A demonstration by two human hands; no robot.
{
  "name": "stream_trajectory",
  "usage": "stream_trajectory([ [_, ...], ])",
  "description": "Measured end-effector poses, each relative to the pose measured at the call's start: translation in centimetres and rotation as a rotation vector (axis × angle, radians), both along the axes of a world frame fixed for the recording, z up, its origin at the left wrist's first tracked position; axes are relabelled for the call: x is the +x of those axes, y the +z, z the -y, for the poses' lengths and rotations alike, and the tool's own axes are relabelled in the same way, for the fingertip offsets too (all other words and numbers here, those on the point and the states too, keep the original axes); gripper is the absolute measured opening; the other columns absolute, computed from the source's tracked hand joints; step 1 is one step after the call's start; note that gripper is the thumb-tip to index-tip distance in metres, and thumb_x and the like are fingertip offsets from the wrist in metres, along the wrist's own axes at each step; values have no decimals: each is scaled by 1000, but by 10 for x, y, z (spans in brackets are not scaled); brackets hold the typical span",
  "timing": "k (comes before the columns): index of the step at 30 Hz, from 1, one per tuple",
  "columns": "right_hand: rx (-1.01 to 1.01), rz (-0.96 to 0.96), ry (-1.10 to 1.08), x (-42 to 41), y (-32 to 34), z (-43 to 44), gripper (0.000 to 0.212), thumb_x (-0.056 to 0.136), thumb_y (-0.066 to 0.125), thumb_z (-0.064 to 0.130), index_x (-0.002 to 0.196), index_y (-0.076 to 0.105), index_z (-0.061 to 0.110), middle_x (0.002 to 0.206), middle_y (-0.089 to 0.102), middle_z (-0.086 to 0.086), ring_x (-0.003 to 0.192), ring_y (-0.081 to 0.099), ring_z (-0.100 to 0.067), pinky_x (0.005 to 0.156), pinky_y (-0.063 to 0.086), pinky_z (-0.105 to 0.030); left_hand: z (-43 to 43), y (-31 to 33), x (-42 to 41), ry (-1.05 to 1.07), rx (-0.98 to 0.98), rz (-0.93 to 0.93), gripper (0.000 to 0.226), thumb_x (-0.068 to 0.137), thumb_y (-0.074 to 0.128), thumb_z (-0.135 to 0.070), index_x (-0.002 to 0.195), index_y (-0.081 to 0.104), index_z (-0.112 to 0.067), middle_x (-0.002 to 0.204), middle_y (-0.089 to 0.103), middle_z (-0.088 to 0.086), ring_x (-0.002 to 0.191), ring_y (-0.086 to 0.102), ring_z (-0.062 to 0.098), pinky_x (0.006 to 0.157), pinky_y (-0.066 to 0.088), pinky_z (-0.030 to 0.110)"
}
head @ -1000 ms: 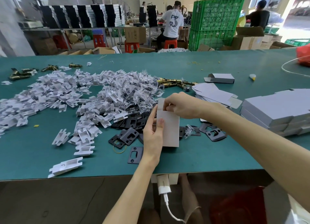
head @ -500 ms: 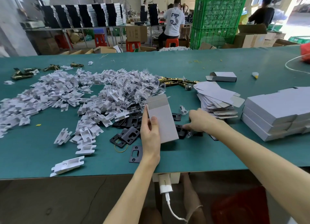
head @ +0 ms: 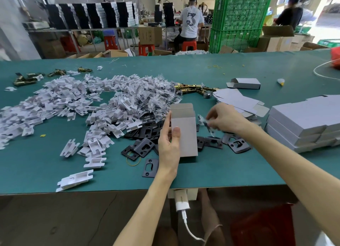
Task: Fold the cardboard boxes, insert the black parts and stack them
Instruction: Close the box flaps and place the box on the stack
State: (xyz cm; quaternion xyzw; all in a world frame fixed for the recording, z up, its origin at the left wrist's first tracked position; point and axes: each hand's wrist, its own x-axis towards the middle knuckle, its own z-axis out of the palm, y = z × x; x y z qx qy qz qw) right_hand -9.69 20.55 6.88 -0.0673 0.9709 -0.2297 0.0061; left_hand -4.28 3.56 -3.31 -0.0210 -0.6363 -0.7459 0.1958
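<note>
My left hand (head: 169, 140) grips a small grey cardboard box (head: 185, 133), held upright with its top flaps open. Just right of the box, my right hand (head: 223, 119) pinches a small clear plastic bag with a dark part in it (head: 204, 121). Black metal plates (head: 145, 146) lie scattered on the green table (head: 211, 168) below and around both hands. A pile of flat unfolded box blanks (head: 237, 100) lies behind my right hand. Folded white boxes (head: 305, 120) are stacked at the right.
A wide heap of white plastic inserts (head: 60, 105) and bagged parts (head: 156, 96) covers the left and middle of the table. Brass latches (head: 193, 89) lie behind it. One folded box (head: 245, 83) sits farther back. People work at benches beyond the table.
My right hand went down among the black plates, then rose with a small bagged part toward the box. My left hand raised the box more upright, its top flaps now open.
</note>
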Motion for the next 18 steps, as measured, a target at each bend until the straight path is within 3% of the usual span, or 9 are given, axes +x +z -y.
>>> stream_trajectory([
  [5, -474, -314, 111, 0, 26, 22, 21, 89, 74, 3, 109, 70, 2, 91, 71, -7, 81, 67, -23, 75, 55, -30, 0, -1, -1, 6, -31, 9, 46, 109, 51, -31, 151, 43, -47, 94, 53, -3, 77, 54, -3, 75, 53, 17],
  [7, -512, -386, 164, 0, 29, 36, 20, 88, 74, 1, 107, 70, 4, 91, 71, -5, 81, 66, -18, 77, 54, -24, 1, -2, -1, 19, -53, 13, 46, 109, 50, -30, 152, 43, -46, 88, 48, -7, 71, 46, -1, 74, 48, 13],
  [9, -439, -427, 215, 0, 28, 47, 21, 88, 74, 1, 108, 70, 5, 92, 70, -3, 83, 64, -15, 80, 53, -21, 1, -3, -1, 22, -56, 20, 47, 109, 51, -29, 153, 43, -45, 82, 43, -10, 69, 39, 1, 73, 44, 12],
  [14, -60, -369, 384, -4, 20, 57, 19, 90, 69, -2, 106, 72, 7, 100, 67, -6, 90, 63, -22, 85, 52, -37, 1, -2, 1, 21, -36, 10, 46, 109, 50, -31, 153, 43, -44, 80, 33, -4, 66, 33, 5, 66, 37, 15],
  [18, 48, -304, 396, -2, 16, 50, 23, 92, 64, -5, 102, 77, 11, 100, 73, -2, 96, 68, -20, 85, 47, -23, 1, -1, 1, 20, -32, 0, 45, 108, 51, -32, 149, 43, -49, 89, 44, -9, 68, 37, 1, 74, 41, 15],
])
